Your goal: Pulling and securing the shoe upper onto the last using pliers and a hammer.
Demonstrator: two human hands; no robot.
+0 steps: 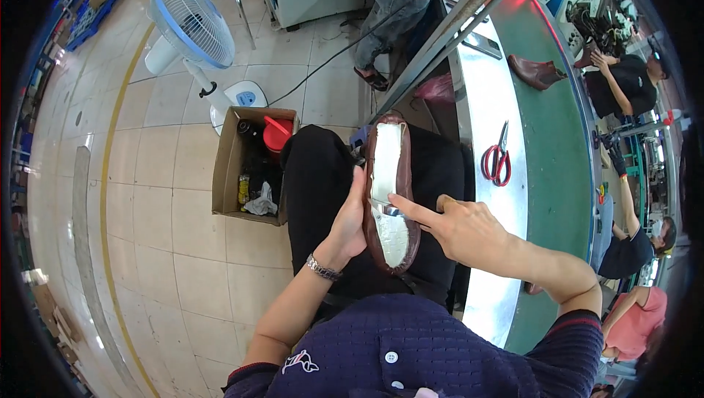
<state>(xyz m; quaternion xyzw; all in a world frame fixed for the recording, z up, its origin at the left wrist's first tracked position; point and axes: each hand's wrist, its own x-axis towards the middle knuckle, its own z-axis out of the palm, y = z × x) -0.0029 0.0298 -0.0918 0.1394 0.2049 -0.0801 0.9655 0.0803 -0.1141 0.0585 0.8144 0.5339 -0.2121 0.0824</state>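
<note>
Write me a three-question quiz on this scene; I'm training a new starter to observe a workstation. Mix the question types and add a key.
1. Multiple choice: where do the red-handled metal scissors lie?
a) on the person's lap
b) on the shiny metal bench top
c) on the tiled floor

2. True or false: the person's left hand and right hand are both at the brown leather shoe with the pale strip along its middle.

3. Fill the gap: beyond the open brown cardboard box stands a white-and-blue electric ____.

Key
1. b
2. True
3. fan
</note>
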